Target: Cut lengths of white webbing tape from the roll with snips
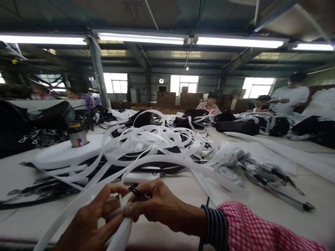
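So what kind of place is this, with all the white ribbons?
Probably a factory workshop for assembling straps. Loose white strap lies piled on a long table, other workers sit along it, and cardboard boxes are stacked at the back. The left hand and right hand hold some strap.

You have bare pale worktop (319, 188) toward the right edge and a strip along the near edge at the left. The tangle of white flat strapping (146, 143) blocks the middle. A round white tape reel (60, 155) under a metal cylinder (77, 136) blocks the left, with black cords (39, 191) lying before it. Grey clip-ended lanyards (274, 181) cross the right side.
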`<state>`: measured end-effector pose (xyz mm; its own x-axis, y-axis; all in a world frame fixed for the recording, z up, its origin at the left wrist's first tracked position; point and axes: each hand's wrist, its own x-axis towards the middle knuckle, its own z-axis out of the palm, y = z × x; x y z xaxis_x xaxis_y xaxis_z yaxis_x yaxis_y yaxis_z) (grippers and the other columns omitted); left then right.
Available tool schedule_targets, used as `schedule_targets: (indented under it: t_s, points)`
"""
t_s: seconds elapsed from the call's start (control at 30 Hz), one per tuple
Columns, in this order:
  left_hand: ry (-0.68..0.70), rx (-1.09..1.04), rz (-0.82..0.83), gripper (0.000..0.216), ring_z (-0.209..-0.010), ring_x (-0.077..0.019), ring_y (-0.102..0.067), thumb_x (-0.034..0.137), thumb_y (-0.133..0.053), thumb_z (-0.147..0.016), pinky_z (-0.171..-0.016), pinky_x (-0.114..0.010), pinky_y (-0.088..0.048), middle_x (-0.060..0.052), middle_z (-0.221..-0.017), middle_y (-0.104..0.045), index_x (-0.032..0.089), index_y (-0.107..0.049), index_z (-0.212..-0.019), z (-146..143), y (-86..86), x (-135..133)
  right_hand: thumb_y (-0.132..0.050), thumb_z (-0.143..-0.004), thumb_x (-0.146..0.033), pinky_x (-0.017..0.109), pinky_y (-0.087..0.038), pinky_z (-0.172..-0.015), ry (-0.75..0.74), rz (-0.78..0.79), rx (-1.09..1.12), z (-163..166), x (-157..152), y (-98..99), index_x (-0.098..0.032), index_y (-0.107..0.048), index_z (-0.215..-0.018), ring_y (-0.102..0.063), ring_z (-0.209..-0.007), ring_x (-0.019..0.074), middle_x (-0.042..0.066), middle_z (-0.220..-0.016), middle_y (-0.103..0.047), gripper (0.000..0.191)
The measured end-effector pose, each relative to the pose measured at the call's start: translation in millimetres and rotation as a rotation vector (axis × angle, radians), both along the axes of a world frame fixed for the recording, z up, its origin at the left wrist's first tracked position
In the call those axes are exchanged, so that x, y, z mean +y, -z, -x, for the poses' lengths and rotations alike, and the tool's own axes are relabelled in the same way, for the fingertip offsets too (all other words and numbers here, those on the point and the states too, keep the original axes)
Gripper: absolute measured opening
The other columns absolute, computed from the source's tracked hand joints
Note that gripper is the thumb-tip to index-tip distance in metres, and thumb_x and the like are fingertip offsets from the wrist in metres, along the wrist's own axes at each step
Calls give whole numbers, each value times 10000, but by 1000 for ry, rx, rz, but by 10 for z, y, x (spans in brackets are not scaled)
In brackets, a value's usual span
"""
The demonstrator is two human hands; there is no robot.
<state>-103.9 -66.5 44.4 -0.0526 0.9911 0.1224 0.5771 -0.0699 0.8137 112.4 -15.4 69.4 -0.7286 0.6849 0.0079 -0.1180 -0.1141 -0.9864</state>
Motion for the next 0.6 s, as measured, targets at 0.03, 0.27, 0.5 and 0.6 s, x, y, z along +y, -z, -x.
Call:
schedule_targets:
  t_s: [0.03, 0.27, 0.5, 0.6]
  points:
    - [25, -11, 39, 567, -809, -275, -732, 618, -734, -787, -784, -313, -546, -19, -833, -770, 276, -562, -1204, -71, -58, -24, -921, -686, -473, 214, -206, -442, 3, 28, 8, -29, -29, 17, -145, -704, -800, -353, -510, 45, -40, -654, -544, 410]
    - [114, -209, 103, 381, -805, -240, -707, 566, -762, -781, -745, -292, -514, -25, -810, -743, 208, -686, -884, -274, -257, 41, -923, -663, -329, 183, -360, -546, 67, -28, -19, -221, -105, 121, -177, -755, -1043, -533, -707, 93, 8, -871, -674, 442]
    - [92, -143, 99, 315, -651, -232, -635, 517, -780, -716, -610, -303, -430, -32, -666, -733, 224, -682, -778, -246, -125, 109, -889, -683, -330, 183, -208, -423, 35, 11, -9, -93, -12, 137, -163, -724, -973, -390, -488, 46, -17, -693, -658, 374]
    - [-1, -37, 61, 358, -740, -253, -670, 537, -762, -758, -668, -311, -446, -14, -766, -759, 257, -700, -972, -197, -108, 4, -768, -803, -316, 198, -185, -402, 35, -153, -195, -49, 270, 32, -124, -726, -754, -307, -444, 39, -5, -621, -612, 202]
